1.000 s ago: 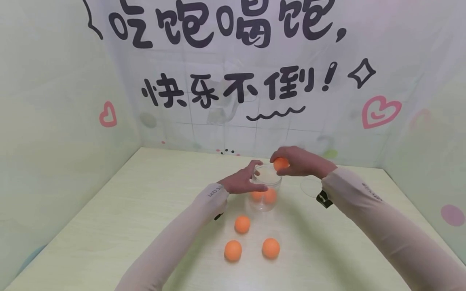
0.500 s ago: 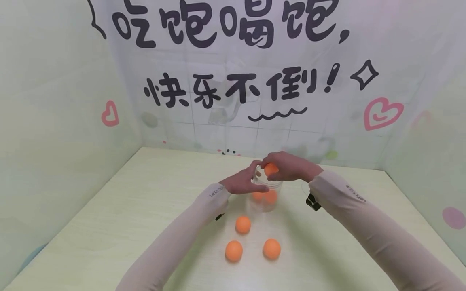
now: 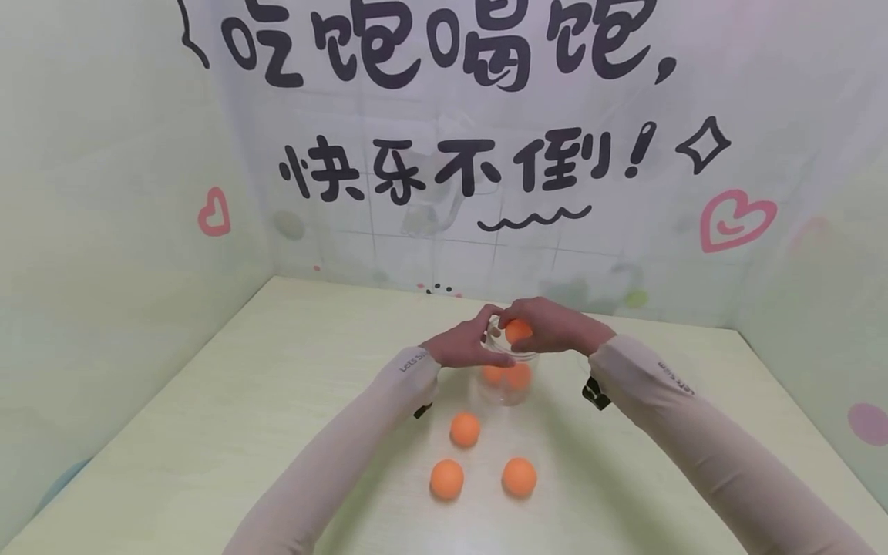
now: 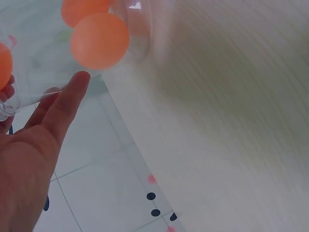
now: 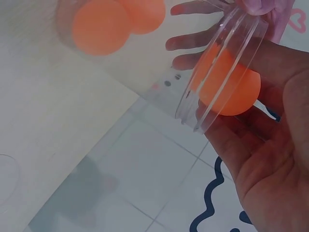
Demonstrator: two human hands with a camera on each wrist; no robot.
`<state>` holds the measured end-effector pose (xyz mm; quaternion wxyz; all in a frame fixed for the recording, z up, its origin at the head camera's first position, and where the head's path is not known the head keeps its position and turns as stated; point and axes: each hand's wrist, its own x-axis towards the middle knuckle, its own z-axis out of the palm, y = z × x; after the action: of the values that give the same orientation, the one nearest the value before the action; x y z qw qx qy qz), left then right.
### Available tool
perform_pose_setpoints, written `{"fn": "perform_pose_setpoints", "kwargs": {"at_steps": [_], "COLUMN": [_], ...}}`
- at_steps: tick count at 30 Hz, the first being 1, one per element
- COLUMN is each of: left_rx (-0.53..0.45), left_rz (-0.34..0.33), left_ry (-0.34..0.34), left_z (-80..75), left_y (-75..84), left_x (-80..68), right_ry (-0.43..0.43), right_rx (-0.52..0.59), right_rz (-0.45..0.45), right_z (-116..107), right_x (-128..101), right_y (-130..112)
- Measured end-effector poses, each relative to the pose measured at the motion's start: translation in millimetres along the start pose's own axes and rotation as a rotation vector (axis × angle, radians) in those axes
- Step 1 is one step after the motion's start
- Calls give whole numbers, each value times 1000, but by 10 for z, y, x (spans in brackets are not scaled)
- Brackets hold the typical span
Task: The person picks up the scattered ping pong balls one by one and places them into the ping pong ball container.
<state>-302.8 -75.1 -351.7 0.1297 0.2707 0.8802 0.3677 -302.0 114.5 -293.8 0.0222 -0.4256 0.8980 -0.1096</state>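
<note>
A clear plastic jar (image 3: 501,398) stands upright on the table, with two orange ping-pong balls (image 4: 100,41) low inside it. My left hand (image 3: 463,344) grips the jar near its mouth, thumb on the near side and fingers round the far side. Over the opening, my right hand (image 3: 558,327) holds another orange ball (image 5: 231,89) between thumb and fingers. In the right wrist view, this ball sits partly within the jar's threaded rim (image 5: 195,113).
Three loose orange balls (image 3: 465,429) lie on the pale wooden table (image 3: 229,401) in front of the jar. A thin clear round outline (image 5: 12,176) shows at the left of the right wrist view. A printed curtain (image 3: 333,247) closes off the back.
My right hand has moved left and slightly down with its ball, from beside the jar's rim to within its mouth. The left hand keeps its grip on the jar.
</note>
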Motion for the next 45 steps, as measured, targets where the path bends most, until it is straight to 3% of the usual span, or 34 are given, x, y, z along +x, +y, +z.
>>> {"fn": "perform_pose_setpoints", "kwargs": {"at_steps": [34,45], "left_rx": [-12,-25], "left_rz": [16,-12], "left_ry": [1,-14], "left_z": [2,-4], "left_y": [9,1], "left_x": [-4,-4], "right_ry": [-71,-38], "right_rx": [17,-2], "right_rz": [29,30], "right_z": [-13,-72], "right_x": [38,12], "right_y": [-25,-7]}}
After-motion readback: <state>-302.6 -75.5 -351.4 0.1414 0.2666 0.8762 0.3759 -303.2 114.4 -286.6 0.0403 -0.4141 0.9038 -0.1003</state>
